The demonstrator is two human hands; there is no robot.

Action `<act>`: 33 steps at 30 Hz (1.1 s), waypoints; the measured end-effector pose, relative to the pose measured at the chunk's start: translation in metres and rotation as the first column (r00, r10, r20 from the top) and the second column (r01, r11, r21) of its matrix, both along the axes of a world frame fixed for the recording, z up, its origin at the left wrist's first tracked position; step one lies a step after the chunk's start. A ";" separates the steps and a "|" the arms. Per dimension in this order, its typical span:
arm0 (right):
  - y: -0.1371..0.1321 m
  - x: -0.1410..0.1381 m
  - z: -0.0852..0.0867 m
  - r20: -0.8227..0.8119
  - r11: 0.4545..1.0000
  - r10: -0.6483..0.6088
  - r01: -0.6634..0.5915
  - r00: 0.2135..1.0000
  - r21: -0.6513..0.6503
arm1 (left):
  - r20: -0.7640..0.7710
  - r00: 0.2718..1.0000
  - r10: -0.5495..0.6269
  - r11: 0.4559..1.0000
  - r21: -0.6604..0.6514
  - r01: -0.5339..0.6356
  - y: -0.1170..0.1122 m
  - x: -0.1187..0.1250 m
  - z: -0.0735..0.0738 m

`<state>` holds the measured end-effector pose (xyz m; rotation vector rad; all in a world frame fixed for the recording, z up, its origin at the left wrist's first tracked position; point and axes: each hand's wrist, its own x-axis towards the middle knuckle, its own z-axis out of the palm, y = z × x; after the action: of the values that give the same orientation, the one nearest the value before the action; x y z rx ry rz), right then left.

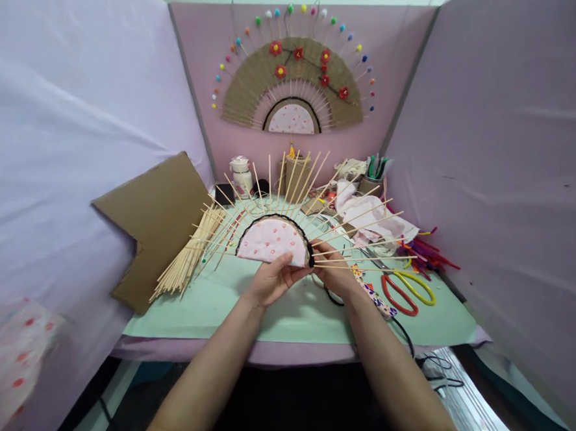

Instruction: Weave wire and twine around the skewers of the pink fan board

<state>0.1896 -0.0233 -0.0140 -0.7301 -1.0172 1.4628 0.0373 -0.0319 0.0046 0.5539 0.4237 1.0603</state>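
A half-round fan base, covered in pink dotted cloth with a black cord along its curved edge, is held up over the table. Thin wooden sticks spread out from its arc like rays. My left hand grips the straight lower edge, thumb on the cloth and fingers behind. At the right end, my right hand has its fingers closed around the corner by the black cord and lowest sticks; its fingertips are partly hidden behind them. A flower-patterned glue gun lies just right of that hand.
Left on the green mat are a bundle of sticks and cut cardboard. Scissors, pink cloth and pipe cleaners lie right. Behind stand a white bottle and twine; a finished fan hangs above.
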 end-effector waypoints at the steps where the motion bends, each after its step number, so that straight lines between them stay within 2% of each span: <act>1: 0.000 0.001 -0.001 0.021 1.000 -0.011 0.012 1.000 -0.019 | -0.005 1.000 -0.008 1.000 -0.010 0.008 0.000 0.000 -0.001; 6: 0.004 0.004 -0.006 0.087 0.990 -0.138 0.141 0.987 -0.025 | -0.015 0.997 -0.076 0.995 -0.071 0.075 -0.005 -0.003 -0.008; 10: 0.006 -0.002 -0.003 0.168 0.983 -0.180 0.174 0.969 0.050 | 0.019 0.990 -0.142 0.977 -0.155 0.143 -0.007 -0.005 -0.018; 13: 0.006 -0.006 0.000 0.217 0.977 -0.197 0.173 0.956 0.125 | 0.026 0.991 -0.129 0.972 -0.196 0.132 -0.007 -0.007 -0.026; 15: 0.006 -0.009 0.000 0.218 0.971 -0.220 0.190 0.951 0.148 | 0.027 0.995 -0.101 0.980 -0.169 0.104 -0.006 -0.008 -0.029; 18: 0.007 -0.012 0.001 0.189 0.974 -0.210 0.190 0.959 0.121 | 0.030 0.993 -0.118 0.990 -0.070 0.120 0.000 -0.011 -0.027; 21: 0.011 -0.015 0.009 0.150 0.985 -0.161 0.150 0.976 0.080 | 0.034 0.981 -0.190 0.982 0.022 0.189 0.014 -0.012 -0.016; 23: 0.015 -0.016 0.018 0.112 0.984 -0.156 0.145 0.981 0.104 | 0.058 0.975 -0.213 0.977 0.048 0.210 0.024 -0.009 -0.008; 27: 0.023 -0.016 0.036 0.086 0.966 -0.159 0.137 0.984 0.217 | 0.116 0.976 -0.183 0.982 -0.034 0.188 0.040 -0.001 -0.001; 30: 0.027 -0.019 0.044 0.169 0.965 -0.099 0.053 0.981 0.258 | 0.127 0.978 -0.167 0.982 -0.072 0.177 0.043 0.000 -0.004; 33: 0.028 -0.028 0.047 0.218 0.964 -0.046 -0.013 0.975 0.264 | 0.122 0.975 -0.185 0.973 -0.114 0.198 0.041 -0.009 -0.010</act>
<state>0.1615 0.0051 0.0330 -0.7159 -1.3465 1.2172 0.0278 0.0086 -0.0050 0.4127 0.3303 0.8673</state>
